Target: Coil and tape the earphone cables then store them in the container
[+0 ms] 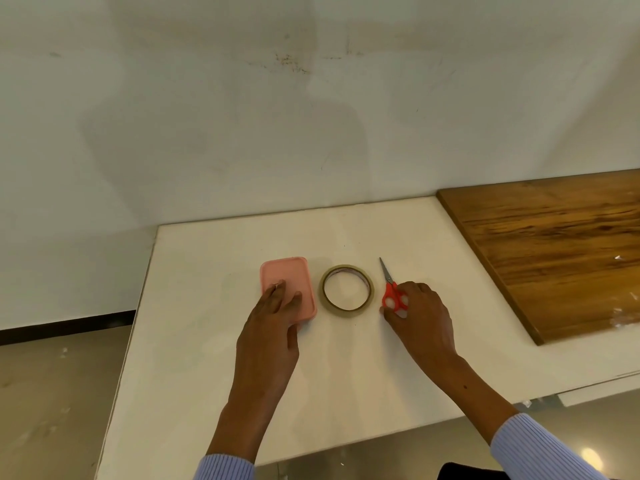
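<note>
Head view. The white table [214,341] carried three loose items in a row: one pink container [294,271], one roll of clear tape [347,288] and one pair of scissors [391,289].

The pink container was rectangular with rounded corners, its lid on, and lay at the left end of the row. The left hand [273,327] rested flat on its top, fingers extended and close together, curled round nothing (one ring showed on a finger). The near part of the lid was covered by that hand.

The roll of clear tape lay flat just beside the container, on its right, apart from both hands. Some reddish printing showed on the inner core at the far side; it was too small to read.

The scissors lay to the right of the tape, closed blades pointing away from the person, red handles toward the person. The right hand [420,317] lay over the handles with its fingers bent down onto them. Whether any finger passed through a handle loop could not be told.

No earphone cables were visible anywhere in this view.

One brown wooden board [554,244] lay on the table at the far right, well apart from the row. Two light blue ribbed sleeves [540,448] covered the forearms. A pale wall [242,116] stood behind the table. No brand or legible label was visible.
</note>
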`<state>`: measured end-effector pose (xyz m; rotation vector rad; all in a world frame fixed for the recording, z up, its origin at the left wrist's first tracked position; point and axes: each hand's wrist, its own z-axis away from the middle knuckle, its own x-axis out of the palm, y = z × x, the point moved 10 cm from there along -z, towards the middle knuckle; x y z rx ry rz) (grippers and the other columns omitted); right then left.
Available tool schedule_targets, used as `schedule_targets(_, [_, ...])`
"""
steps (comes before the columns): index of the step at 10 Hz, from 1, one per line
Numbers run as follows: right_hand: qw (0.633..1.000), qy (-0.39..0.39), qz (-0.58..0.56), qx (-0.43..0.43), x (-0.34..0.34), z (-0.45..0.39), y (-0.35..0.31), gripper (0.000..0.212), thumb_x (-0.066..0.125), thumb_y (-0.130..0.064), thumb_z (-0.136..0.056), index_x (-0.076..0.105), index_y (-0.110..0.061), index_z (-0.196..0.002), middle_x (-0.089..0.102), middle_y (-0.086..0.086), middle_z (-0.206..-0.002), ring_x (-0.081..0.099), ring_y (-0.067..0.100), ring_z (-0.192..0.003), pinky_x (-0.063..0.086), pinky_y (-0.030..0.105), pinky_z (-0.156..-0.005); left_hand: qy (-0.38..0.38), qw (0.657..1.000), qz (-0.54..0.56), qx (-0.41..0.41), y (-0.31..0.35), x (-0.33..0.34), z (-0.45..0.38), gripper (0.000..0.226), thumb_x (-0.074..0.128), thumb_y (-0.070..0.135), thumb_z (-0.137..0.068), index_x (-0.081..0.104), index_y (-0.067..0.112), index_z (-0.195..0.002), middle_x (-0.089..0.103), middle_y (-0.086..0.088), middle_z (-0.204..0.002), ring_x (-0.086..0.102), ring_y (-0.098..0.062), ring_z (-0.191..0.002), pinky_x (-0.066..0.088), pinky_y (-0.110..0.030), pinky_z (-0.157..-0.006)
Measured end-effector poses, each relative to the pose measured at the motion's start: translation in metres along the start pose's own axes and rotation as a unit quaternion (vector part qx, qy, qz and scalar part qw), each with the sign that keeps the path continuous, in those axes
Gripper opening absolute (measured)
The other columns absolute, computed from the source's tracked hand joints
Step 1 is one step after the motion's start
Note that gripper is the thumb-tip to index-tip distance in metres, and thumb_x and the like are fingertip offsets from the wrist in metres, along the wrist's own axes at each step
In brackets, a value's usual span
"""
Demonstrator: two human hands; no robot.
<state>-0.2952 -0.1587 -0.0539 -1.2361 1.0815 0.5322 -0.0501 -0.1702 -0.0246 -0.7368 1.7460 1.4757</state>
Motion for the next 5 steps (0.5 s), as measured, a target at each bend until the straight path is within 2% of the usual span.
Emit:
schedule_targets(2, [1.000, -0.008, 0.001, 0.006, 0.000, -0.001, 0.001, 0.031, 0.067, -0.031, -0.082, 0.058, -0.013, -0.106, 0.059, 0.001, -0.098, 0.053, 0.016, -0.088, 0.036, 0.024, -0.066, 0.008, 1.000, 0.007, 0.015, 0.000, -0.001, 0.001, 0.043, 0.064, 0.012, -0.086, 0.057, 0.020, -0.128, 0.043, -0.002, -0.145, 0.039, -0.022, -0.136, 0.035, -0.032, -0.104])
schedule_targets(3, [1.000, -0.023, 0.001, 0.013, -0.002, -0.003, 0.005, 0.037, 0.070, -0.036, -0.079, 0.058, -0.012, -0.103, 0.059, 0.000, -0.093, 0.052, 0.015, -0.085, 0.030, 0.017, -0.057, 0.027, 0.999, 0.025, 0.008, -0.004, -0.011, 0.001, 0.050, 0.071, 0.019, -0.081, 0.056, 0.014, -0.129, 0.051, -0.007, -0.139, 0.047, -0.027, -0.129, 0.038, -0.036, -0.102])
schedule_targets(4, [1.000, -0.013, 0.002, 0.004, -0.011, -0.002, 0.004, 0.043, 0.066, -0.038, -0.083, 0.058, -0.012, -0.116, 0.062, 0.004, -0.112, 0.055, 0.017, -0.097, 0.033, 0.014, -0.070, 0.084, 0.996, 0.019, 0.002, -0.014, -0.030, 0.003, 0.042, 0.067, 0.020, -0.085, 0.059, 0.009, -0.125, 0.057, -0.010, -0.132, 0.052, -0.029, -0.123, 0.039, -0.034, -0.099])
schedule_targets(5, [0.999, 0.005, -0.036, 0.018, -0.027, 0.003, 0.003, 0.040, 0.064, -0.030, -0.086, 0.058, -0.012, -0.121, 0.060, 0.004, -0.122, 0.056, 0.021, -0.111, 0.037, 0.022, -0.083, 0.105, 0.993, 0.019, -0.052, -0.027, -0.041, 0.006, 0.039, 0.061, 0.018, -0.089, 0.057, 0.010, -0.127, 0.056, -0.009, -0.133, 0.049, -0.026, -0.126, 0.036, -0.031, -0.100])
